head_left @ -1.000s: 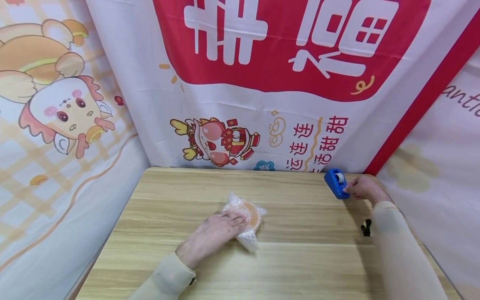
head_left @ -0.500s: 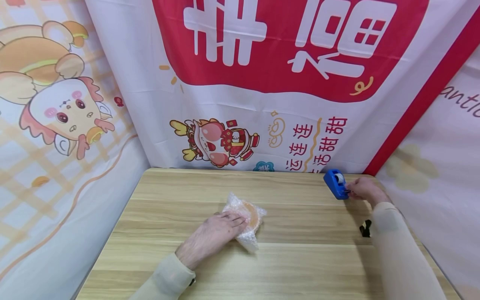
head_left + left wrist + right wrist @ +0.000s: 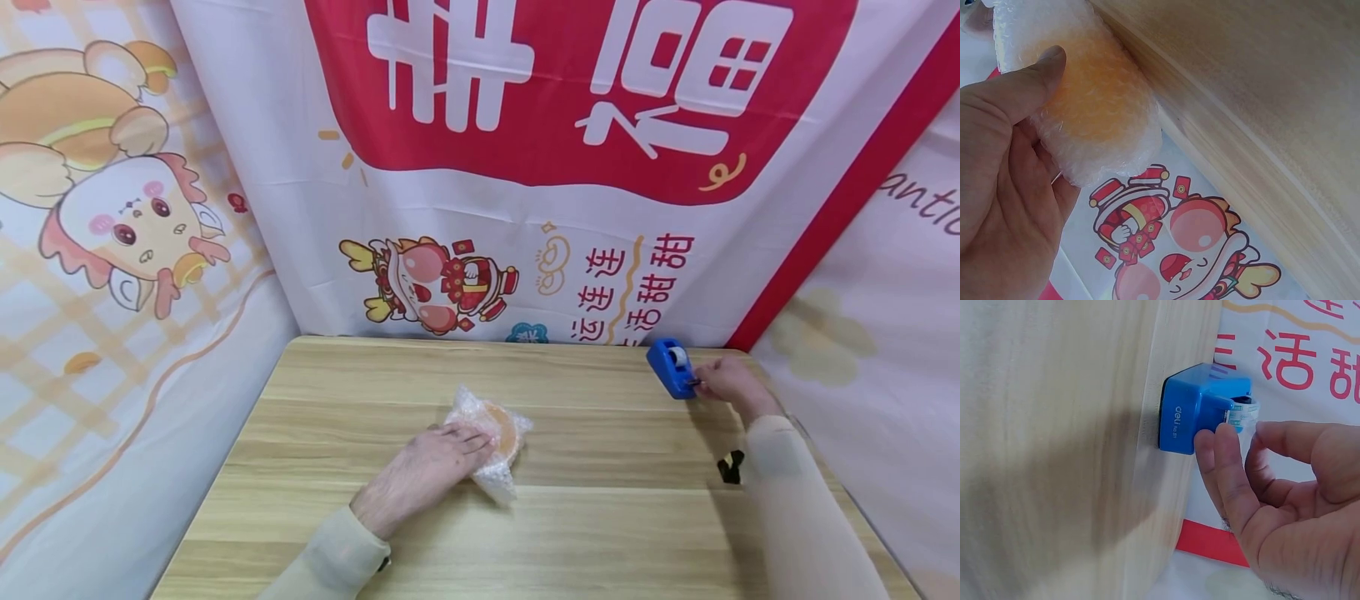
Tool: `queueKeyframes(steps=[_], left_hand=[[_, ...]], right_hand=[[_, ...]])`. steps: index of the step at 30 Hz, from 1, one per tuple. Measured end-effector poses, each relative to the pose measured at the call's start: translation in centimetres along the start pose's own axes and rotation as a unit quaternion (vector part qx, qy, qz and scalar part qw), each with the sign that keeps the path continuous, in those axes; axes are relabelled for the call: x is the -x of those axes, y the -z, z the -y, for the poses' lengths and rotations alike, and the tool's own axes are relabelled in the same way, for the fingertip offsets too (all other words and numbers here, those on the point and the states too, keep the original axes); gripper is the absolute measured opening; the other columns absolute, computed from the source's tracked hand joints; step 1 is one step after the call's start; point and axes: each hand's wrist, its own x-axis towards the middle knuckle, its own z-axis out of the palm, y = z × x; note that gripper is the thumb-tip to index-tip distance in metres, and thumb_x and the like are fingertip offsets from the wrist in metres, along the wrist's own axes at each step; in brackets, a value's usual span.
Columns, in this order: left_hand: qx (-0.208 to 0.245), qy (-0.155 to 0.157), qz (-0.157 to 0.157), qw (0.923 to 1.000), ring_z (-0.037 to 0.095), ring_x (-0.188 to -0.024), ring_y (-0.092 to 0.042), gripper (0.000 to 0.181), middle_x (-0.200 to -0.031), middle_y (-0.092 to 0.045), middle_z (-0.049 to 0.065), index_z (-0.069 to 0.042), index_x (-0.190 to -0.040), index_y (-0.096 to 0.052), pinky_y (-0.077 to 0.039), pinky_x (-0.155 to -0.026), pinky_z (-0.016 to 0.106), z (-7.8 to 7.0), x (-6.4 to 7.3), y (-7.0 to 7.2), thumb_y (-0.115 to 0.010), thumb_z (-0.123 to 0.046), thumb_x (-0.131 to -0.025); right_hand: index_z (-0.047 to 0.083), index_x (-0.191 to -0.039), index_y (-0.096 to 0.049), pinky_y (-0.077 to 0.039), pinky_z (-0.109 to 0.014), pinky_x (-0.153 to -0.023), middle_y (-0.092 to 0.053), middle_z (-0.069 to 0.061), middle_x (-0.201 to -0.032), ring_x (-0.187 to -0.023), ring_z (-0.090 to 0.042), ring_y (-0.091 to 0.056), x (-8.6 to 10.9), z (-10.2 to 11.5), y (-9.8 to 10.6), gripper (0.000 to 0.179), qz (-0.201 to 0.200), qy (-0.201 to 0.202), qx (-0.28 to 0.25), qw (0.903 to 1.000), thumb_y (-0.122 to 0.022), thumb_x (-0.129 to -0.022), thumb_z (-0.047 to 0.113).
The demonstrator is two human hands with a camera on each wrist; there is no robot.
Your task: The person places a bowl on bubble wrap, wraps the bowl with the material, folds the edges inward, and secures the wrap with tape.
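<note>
In the head view, my left hand (image 3: 431, 471) lies over a bubble-wrapped bundle (image 3: 497, 482) on the table, its fingertips on the plastic. A round orange thing (image 3: 506, 432) shows through the wrap. The left wrist view has the thumb across the top of the bubble wrap (image 3: 1122, 134) and the other fingers partly hidden at its side and beneath. At the back right stands a blue tape dispenser (image 3: 668, 367) with a roll of clear tape (image 3: 1244, 415). My right hand (image 3: 731, 383) is at its front end, thumb and index finger pinched together by the tape, two other fingertips against the dispenser.
The wooden table (image 3: 600, 533) has its far edge close against a white and red printed cloth (image 3: 480, 200). Printed cloths also hang on the left and right. A small black piece (image 3: 730, 467) shows beside the right sleeve (image 3: 798, 500).
The right hand has drawn back slightly from the dispenser's front, and its forearm has shifted a little. The left hand and the wrapped bundle have stayed in place.
</note>
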Motion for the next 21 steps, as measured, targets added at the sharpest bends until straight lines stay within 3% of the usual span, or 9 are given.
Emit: queueKeyframes(steps=[4,9,12,17,21], left_hand=[[0.000,0.001,-0.003,1.0000,0.014,-0.155,-0.068,0.050,-0.166,-0.073,-0.005,-0.018,-0.163,-0.070,-0.054,-0.134,0.034,0.0,0.0,-0.1,-0.060,-0.008,-0.115],[0.010,0.003,0.007,0.9999,0.014,-0.157,-0.067,0.050,-0.168,-0.072,-0.005,-0.017,-0.164,-0.069,-0.053,-0.135,0.034,0.0,0.0,0.0,-0.059,-0.007,-0.116],[0.015,0.005,0.014,0.9998,0.015,-0.158,-0.066,0.051,-0.170,-0.070,-0.005,-0.017,-0.166,-0.067,-0.053,-0.136,0.034,0.0,0.0,0.1,-0.058,-0.007,-0.117],[0.021,0.008,0.023,0.9995,0.015,-0.160,-0.065,0.051,-0.171,-0.069,-0.004,-0.017,-0.167,-0.066,-0.052,-0.136,0.034,-0.1,0.0,0.2,-0.057,-0.007,-0.118],[0.021,0.007,0.025,0.9994,0.015,-0.160,-0.065,0.051,-0.171,-0.069,-0.004,-0.018,-0.167,-0.067,-0.052,-0.136,0.034,-0.1,0.0,0.1,-0.057,-0.007,-0.118]], right_hand=[[-0.006,-0.105,-0.071,-0.061,-0.023,-0.080,-0.074,0.004,-0.088,-0.089,-0.013,-0.067,0.5,-0.6,-0.4,0.038,0.007,0.016,-0.016,0.9997,-0.047,-0.121,0.019],[-0.020,-0.136,-0.055,-0.067,-0.020,-0.087,-0.074,-0.001,-0.105,-0.094,-0.007,-0.072,1.2,-1.3,-1.0,0.041,0.049,0.020,-0.132,0.9898,-0.036,-0.125,0.014],[-0.020,-0.139,-0.051,-0.068,-0.019,-0.089,-0.072,0.002,-0.103,-0.091,-0.002,-0.073,1.5,-1.3,-1.4,0.041,0.054,0.016,-0.184,0.9814,-0.034,-0.126,0.015],[-0.020,-0.147,-0.051,-0.066,-0.016,-0.087,-0.074,0.009,-0.099,-0.089,0.001,-0.071,1.7,-1.0,-1.8,0.050,0.042,-0.003,-0.200,0.9788,-0.035,-0.128,0.023],[-0.024,-0.149,-0.049,-0.066,-0.015,-0.085,-0.074,0.006,-0.099,-0.087,0.002,-0.072,1.7,-0.7,-2.0,0.050,0.036,-0.016,-0.216,0.9755,-0.035,-0.128,0.020]])
